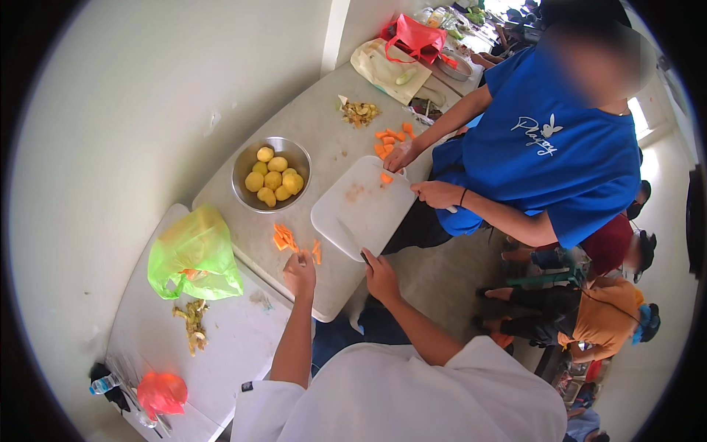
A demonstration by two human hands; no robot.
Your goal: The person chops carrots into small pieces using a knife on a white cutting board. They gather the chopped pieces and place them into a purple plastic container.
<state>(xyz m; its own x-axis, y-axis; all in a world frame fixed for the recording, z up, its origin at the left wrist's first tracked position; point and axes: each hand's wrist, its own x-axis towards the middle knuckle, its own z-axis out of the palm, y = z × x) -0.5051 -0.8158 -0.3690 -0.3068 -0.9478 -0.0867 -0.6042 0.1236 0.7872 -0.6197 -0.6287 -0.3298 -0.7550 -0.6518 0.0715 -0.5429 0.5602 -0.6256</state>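
My left hand is at the table near thin carrot sticks, its fingertips touching or holding a small orange piece. Beyond it lies a small pile of cut carrot. My right hand grips the dark handle of a kitchen knife, whose blade rests over the near corner of a white cutting board. Across the same board, a co-worker in a blue shirt holds a knife in one hand and steadies an orange piece with the other.
A steel bowl of peeled potatoes stands by the wall. Chopped carrot chunks and peelings lie farther back. At left are a green plastic bag, more peelings and a red bag. Several people are at the right.
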